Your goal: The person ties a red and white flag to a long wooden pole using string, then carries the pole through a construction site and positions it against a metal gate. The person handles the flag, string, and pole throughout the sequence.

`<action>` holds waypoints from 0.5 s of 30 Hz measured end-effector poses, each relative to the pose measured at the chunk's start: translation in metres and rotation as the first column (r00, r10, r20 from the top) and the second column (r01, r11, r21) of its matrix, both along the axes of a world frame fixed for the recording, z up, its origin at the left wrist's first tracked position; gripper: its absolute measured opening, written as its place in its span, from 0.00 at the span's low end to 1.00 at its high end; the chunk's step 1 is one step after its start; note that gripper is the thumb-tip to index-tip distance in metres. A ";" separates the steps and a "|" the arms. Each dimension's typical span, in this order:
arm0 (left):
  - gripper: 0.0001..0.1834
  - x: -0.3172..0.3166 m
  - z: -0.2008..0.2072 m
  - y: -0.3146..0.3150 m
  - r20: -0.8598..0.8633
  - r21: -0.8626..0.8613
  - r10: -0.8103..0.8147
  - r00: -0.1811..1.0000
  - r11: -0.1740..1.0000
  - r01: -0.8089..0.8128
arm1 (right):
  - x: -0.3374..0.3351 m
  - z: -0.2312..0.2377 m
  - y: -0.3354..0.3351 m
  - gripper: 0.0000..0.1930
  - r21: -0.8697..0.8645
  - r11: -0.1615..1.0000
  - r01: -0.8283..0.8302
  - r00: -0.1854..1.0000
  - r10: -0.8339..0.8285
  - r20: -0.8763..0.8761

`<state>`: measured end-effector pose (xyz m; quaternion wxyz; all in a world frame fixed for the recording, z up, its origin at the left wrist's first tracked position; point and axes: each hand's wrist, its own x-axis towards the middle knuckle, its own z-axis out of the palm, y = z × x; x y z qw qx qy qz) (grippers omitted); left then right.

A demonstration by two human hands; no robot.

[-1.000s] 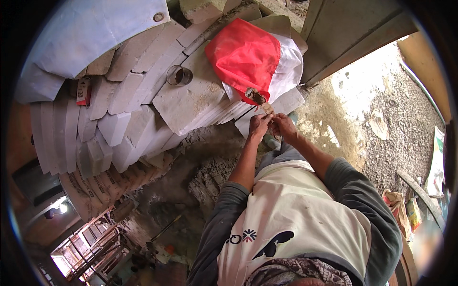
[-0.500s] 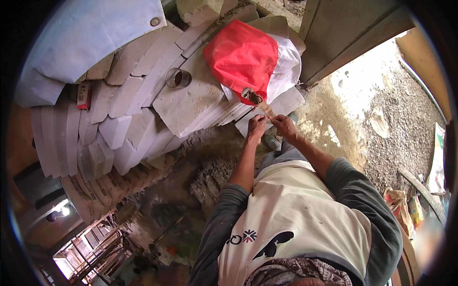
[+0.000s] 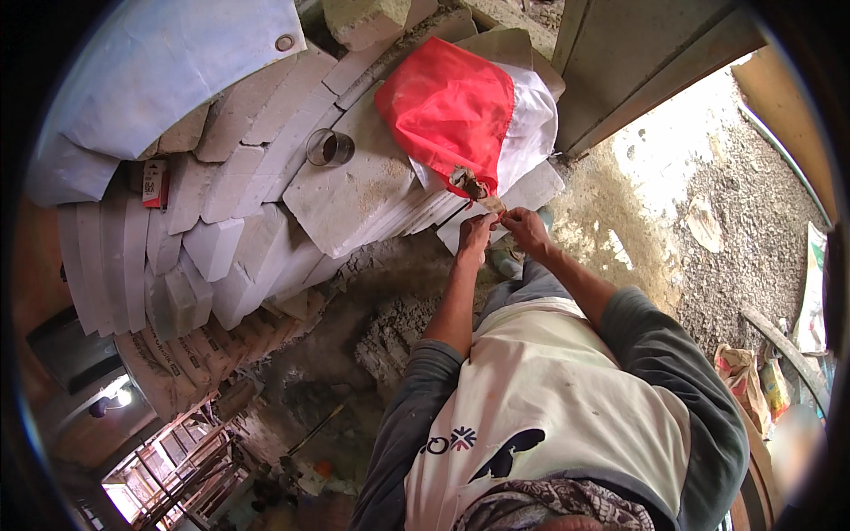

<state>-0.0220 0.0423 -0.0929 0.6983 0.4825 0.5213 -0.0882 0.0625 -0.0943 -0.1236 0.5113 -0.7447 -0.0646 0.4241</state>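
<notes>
Right hand (image 3: 529,230) pinches tan papery strip (image 3: 490,204) beside red-and-white cloth (image 3: 452,106); left hand (image 3: 477,234) alongside, grip I can't tell. Best pinch lightly; strip could tear.

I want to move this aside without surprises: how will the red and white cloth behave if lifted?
The red and white cloth will probably hang floppy, since it lies in loose folds over the pale slabs. Its thin look suggests it is light for its size. The slight sheen hints it may slide easily.
</notes>
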 end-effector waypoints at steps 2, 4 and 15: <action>0.12 0.000 0.001 0.001 -0.025 0.007 -0.024 0.999 1.000 0.024 | 0.001 -0.009 0.004 0.10 -0.029 1.000 0.004 0.993 0.000 0.121; 0.13 0.000 0.000 0.002 -0.020 0.014 -0.036 0.999 0.999 0.036 | 0.002 -0.014 0.006 0.12 -0.032 0.999 0.040 0.993 -0.037 0.116; 0.14 0.001 0.012 -0.003 0.101 0.069 -0.015 0.995 0.998 0.008 | -0.009 0.010 0.000 0.16 0.129 0.992 -0.005 1.000 0.006 -0.011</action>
